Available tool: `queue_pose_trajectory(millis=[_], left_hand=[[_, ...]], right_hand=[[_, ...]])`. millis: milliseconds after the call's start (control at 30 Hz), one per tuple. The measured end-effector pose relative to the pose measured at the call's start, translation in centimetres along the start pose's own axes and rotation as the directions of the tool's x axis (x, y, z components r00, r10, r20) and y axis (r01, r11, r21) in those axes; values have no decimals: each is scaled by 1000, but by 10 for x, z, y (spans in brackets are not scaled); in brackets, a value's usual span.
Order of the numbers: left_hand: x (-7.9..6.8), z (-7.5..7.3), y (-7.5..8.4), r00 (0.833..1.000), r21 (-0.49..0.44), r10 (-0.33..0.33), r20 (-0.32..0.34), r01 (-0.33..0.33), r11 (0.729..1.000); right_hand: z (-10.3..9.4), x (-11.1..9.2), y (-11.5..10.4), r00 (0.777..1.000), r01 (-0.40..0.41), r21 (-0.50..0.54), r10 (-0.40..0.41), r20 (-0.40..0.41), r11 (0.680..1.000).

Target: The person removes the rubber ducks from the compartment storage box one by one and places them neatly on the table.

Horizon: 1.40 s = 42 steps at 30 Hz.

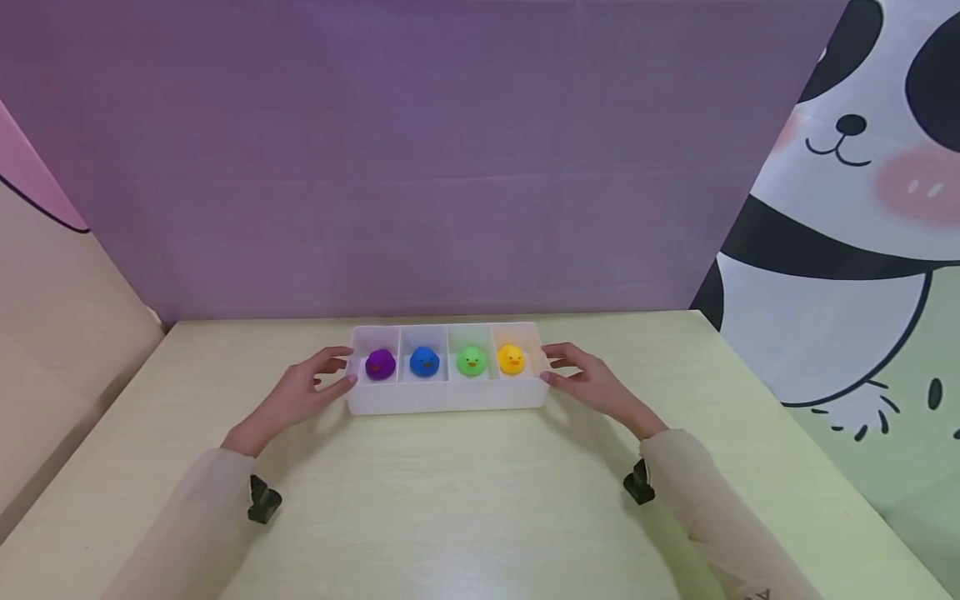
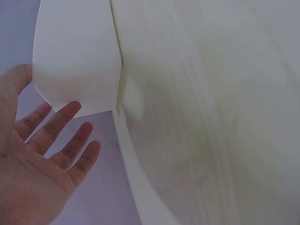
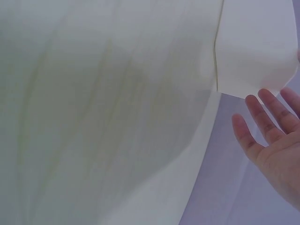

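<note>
A white tray (image 1: 448, 398) with a single row of compartments lies near the table's back edge. From left to right, its compartments hold a purple duck head (image 1: 380, 365), a blue one (image 1: 424, 362), a green one (image 1: 472, 361) and a yellow one (image 1: 512, 359). At the tray's left end is my left hand (image 1: 300, 392), thumb and fingertips touching the end wall, fingers spread and mostly straight. My right hand (image 1: 592, 387) touches the opposite end in much the same way. Both wrist views show the tray's plain white outside beside the fingers (image 2: 70, 112).
The pale wood table (image 1: 450, 500) spreads in front of the tray. Behind stands a purple backdrop (image 1: 450, 167), with a panda picture (image 1: 847, 217) on the right. A black wrist device (image 1: 264, 500) sits below the left sleeve, another (image 1: 639, 483) below the right.
</note>
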<state>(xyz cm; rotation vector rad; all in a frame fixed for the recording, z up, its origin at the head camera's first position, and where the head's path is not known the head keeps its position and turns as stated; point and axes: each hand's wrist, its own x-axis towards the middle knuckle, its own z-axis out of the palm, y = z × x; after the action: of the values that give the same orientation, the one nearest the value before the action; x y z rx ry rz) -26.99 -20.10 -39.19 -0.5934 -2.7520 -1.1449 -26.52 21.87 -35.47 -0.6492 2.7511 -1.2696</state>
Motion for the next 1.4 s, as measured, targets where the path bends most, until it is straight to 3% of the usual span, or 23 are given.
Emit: queue_pose_trajectory(millis=[200,500,933,1400], left_hand=[[1,1,2,1000,-12,2,4,-2,1000],[3,3,1,1000,-5,18,-6,-18,1000],[6,4,0,999,0,34,-15,-34,999],[7,5,-2,999,1,47,-20,-47,999]], right_hand=[[-2,0,4,1000,9,-1,-9,0,1000],[-1,9,36,1000,1,-33,-1,-12,999],[-5,13,33,1000,28,-56,-28,-10,998],[-9,30,24,996,61,-129,-69,-60,990]])
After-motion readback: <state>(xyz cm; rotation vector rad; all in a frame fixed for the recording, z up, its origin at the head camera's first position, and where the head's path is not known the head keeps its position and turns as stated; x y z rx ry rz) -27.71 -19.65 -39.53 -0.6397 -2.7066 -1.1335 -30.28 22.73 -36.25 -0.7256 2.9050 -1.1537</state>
